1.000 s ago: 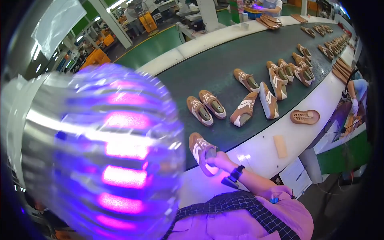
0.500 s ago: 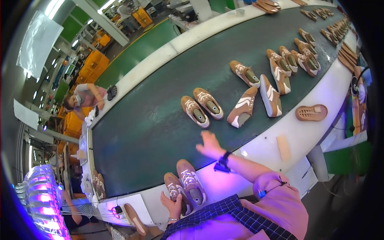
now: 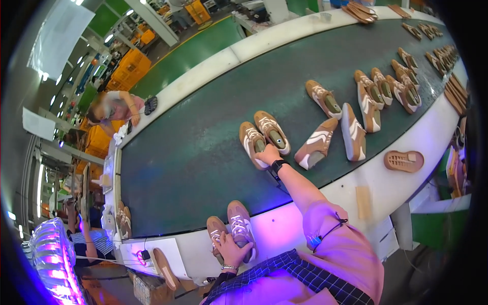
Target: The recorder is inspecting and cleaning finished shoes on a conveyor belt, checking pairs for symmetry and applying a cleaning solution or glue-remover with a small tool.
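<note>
At the near edge of the work surface lies a pair of brown sneakers with white laces (image 3: 240, 223), toes pointing away from me. My left hand (image 3: 235, 250) grips the left sneaker of this pair at its opening, with the thumb reaching over to the right one. Out on the dark green belt is a second pair of brown sneakers (image 3: 263, 124). My right hand (image 3: 270, 154) has its fingers closed at the heel opening of the left sneaker there; the fingertips are partly hidden in the shoe.
More brown sneakers (image 3: 367, 99) stand or lie along the belt (image 3: 193, 152) to the right. A brown sole (image 3: 404, 161) and a tan strip (image 3: 363, 202) rest on the white border. A glowing purple lamp (image 3: 56, 259) stands at left. Another person (image 3: 122, 109) leans on the far edge.
My right hand has reached forward and taken hold of a sneaker on the belt. My left hand has moved from the left sneaker's side onto the openings of the near pair.
</note>
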{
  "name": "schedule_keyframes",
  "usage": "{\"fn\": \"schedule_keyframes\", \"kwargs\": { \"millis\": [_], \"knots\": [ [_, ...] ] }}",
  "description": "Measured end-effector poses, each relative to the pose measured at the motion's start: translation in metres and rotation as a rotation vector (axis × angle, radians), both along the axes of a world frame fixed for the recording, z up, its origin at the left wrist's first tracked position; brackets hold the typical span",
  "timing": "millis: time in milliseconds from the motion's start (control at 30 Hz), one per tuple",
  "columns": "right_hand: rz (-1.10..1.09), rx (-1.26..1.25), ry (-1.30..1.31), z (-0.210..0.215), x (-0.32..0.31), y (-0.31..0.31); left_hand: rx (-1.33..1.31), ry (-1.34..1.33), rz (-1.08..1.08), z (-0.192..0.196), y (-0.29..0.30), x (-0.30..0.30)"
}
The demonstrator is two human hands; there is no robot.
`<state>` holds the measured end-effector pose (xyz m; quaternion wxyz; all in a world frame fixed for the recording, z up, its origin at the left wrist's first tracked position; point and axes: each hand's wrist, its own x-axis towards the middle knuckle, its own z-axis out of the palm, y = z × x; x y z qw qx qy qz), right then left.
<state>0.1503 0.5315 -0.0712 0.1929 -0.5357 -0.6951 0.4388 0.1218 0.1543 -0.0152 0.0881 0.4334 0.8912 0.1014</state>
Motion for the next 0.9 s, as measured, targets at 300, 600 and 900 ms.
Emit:
{"fn": "schedule_keyframes", "kwargs": {
  "millis": [300, 600, 900],
  "knots": [
    [0.383, -0.351, 0.247, 0.032, 0.164, -0.207, 0.029, 0.036, -0.018, -0.007, -0.009, -0.01],
    [0.538, -0.195, -0.038, 0.056, 0.162, -0.247, 0.113, 0.026, -0.019, -0.022, -0.013, -0.014],
    [0.297, -0.063, 0.06, 0.04, 0.128, -0.291, 0.119, 0.05, -0.264, -0.022, -0.013, -0.018]
  ]
}}
